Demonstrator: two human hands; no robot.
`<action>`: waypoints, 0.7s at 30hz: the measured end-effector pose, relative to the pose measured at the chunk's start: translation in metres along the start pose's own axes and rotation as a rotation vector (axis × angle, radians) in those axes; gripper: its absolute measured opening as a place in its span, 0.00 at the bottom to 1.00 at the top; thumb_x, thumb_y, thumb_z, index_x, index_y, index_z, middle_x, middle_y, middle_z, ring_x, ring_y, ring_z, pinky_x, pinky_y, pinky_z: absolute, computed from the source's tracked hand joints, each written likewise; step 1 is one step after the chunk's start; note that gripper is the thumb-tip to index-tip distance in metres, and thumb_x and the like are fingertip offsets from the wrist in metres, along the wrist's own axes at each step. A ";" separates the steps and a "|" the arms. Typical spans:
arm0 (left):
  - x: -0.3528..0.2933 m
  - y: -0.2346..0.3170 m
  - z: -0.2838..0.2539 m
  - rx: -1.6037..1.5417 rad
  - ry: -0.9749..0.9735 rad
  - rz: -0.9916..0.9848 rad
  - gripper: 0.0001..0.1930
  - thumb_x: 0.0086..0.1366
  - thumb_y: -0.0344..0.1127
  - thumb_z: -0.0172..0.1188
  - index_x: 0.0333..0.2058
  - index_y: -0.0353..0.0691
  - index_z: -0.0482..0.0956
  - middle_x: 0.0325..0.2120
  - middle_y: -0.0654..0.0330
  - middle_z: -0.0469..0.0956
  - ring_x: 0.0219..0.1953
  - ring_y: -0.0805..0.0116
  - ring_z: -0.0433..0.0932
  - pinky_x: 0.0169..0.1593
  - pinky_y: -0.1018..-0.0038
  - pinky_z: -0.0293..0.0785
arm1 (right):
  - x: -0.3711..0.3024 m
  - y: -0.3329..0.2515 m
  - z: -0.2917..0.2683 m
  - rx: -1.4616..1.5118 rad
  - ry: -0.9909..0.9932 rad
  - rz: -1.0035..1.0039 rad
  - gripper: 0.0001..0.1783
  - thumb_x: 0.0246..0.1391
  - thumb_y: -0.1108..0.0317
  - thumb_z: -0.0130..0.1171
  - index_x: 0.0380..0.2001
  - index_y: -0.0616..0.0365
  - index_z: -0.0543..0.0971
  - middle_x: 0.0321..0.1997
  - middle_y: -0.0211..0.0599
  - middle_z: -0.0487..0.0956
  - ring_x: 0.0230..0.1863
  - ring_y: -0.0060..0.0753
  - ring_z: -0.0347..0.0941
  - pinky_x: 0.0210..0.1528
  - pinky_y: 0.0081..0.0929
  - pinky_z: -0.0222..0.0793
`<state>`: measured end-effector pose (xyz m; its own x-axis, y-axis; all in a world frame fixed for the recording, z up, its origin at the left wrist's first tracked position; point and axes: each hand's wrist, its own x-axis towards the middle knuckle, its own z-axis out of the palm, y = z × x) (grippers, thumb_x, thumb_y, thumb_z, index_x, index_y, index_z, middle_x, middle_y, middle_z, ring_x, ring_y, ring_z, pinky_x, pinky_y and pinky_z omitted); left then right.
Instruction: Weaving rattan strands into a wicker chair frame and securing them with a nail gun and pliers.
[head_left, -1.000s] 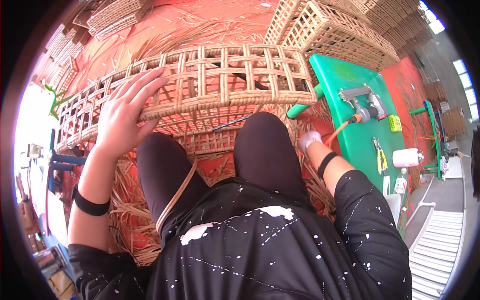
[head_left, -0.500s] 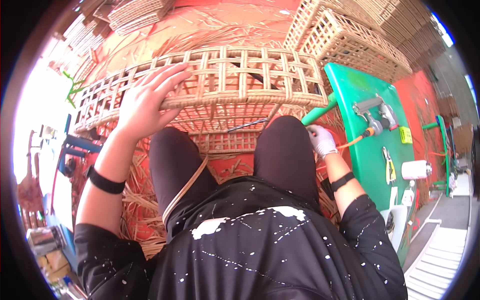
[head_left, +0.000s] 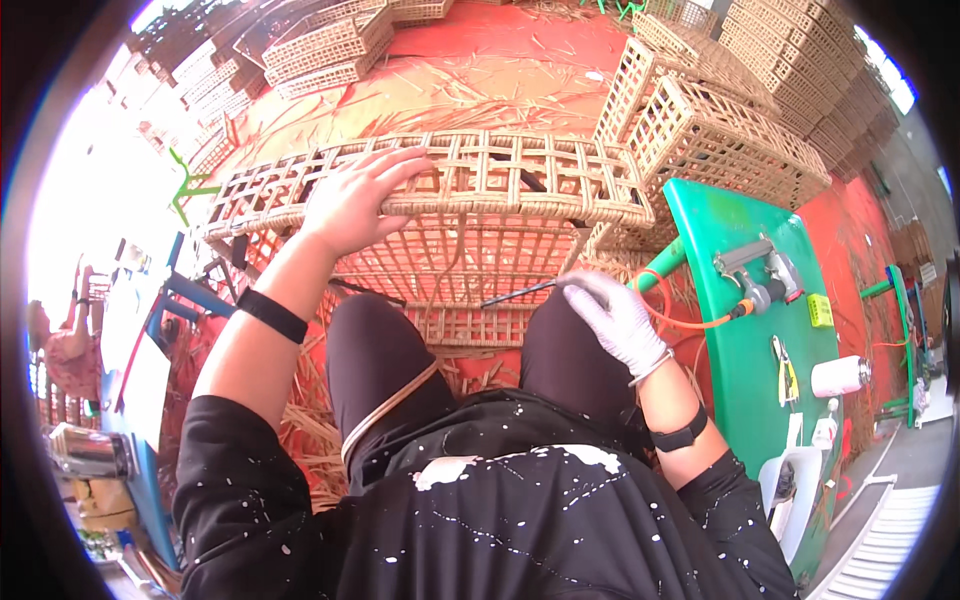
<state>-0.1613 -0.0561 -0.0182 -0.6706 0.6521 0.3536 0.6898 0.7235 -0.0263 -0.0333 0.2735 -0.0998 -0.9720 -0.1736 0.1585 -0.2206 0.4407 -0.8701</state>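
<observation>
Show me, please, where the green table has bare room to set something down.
The green table looks bare left of the pliers, below the orange hose, and in the strip above the air tool. Its right side is crowded by the yellow box and white bottle.

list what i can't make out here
Head view: palm of the left hand and the woven basket part beneath, hidden by the hand's back.
Head view: anything inside the gloved right hand, hidden by its own back.
Head view: top of the basket stack, upper right, cut off by the picture's edge.
</observation>
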 end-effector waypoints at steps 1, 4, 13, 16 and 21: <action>0.003 -0.001 0.002 -0.001 0.007 0.008 0.35 0.46 0.37 0.68 0.56 0.56 0.69 0.59 0.68 0.67 0.58 0.62 0.67 0.60 0.64 0.66 | 0.008 -0.008 0.003 0.039 -0.025 0.014 0.16 0.59 0.61 0.56 0.46 0.59 0.77 0.41 0.42 0.79 0.44 0.36 0.76 0.48 0.29 0.69; 0.007 -0.010 0.000 0.002 -0.033 0.000 0.37 0.46 0.40 0.69 0.58 0.54 0.67 0.59 0.68 0.67 0.59 0.62 0.67 0.60 0.64 0.65 | 0.050 -0.018 0.023 0.035 -0.052 0.031 0.21 0.61 0.58 0.53 0.50 0.63 0.74 0.48 0.44 0.77 0.54 0.34 0.71 0.57 0.28 0.64; -0.021 -0.019 -0.003 -0.162 0.565 0.036 0.33 0.48 0.45 0.69 0.53 0.41 0.71 0.53 0.54 0.72 0.54 0.53 0.70 0.58 0.60 0.65 | 0.165 -0.006 0.098 -1.004 -0.138 -0.163 0.20 0.60 0.58 0.53 0.52 0.56 0.72 0.53 0.48 0.75 0.53 0.45 0.72 0.53 0.38 0.70; -0.078 -0.023 0.006 -0.101 0.698 -0.120 0.23 0.50 0.30 0.66 0.46 0.36 0.74 0.48 0.49 0.73 0.52 0.51 0.70 0.57 0.59 0.63 | 0.155 -0.003 0.104 0.192 0.043 0.084 0.17 0.59 0.63 0.55 0.48 0.62 0.74 0.41 0.40 0.79 0.42 0.29 0.76 0.45 0.28 0.72; -0.179 -0.013 0.052 -0.892 0.736 -0.815 0.05 0.67 0.27 0.53 0.40 0.34 0.71 0.32 0.64 0.72 0.32 0.81 0.69 0.34 0.82 0.67 | 0.135 -0.016 0.100 0.304 -0.004 -0.097 0.17 0.64 0.62 0.48 0.49 0.61 0.75 0.42 0.36 0.80 0.43 0.33 0.76 0.47 0.31 0.71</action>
<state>-0.0645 -0.1704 -0.1293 -0.8566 -0.3384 0.3896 0.3080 0.2703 0.9122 -0.1527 0.1545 -0.1112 -0.9470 -0.2057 0.2466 -0.2776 0.1383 -0.9507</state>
